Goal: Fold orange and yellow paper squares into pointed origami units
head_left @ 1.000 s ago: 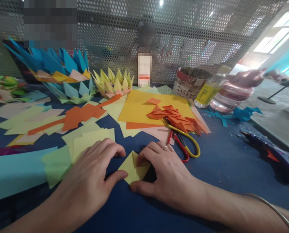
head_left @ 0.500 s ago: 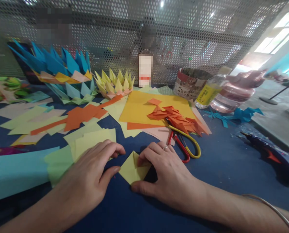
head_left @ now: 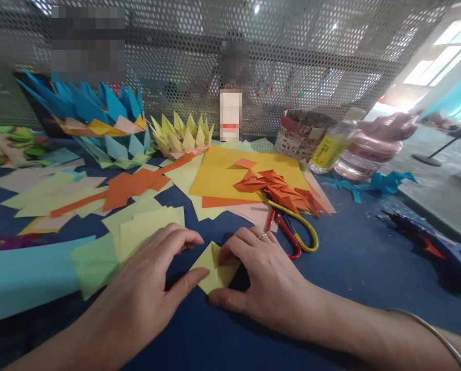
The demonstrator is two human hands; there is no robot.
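A small folded yellow paper piece (head_left: pixel 212 269) lies on the dark blue table (head_left: pixel 354 257) between my hands. My left hand (head_left: pixel 149 283) rests beside it, thumb tip against its lower left edge, fingers curled on the table over yellow-green sheets (head_left: pixel 145 224). My right hand (head_left: pixel 261 275), with a ring, presses the paper's right side, fingertips on its fold and thumb under its lower corner.
Red-and-yellow scissors (head_left: pixel 292 232) lie just beyond my right hand. Behind are folded orange pieces (head_left: pixel 280 188) on an orange sheet, blue and yellow spiky paper models (head_left: pixel 99 118), a basket (head_left: pixel 300 131), a bottle (head_left: pixel 331 147), a glue gun (head_left: pixel 439 247) at right, a mesh wall.
My left thumb pulled away from the yellow paper half a second ago and now touches its lower left edge again. My right hand has stayed on the paper.
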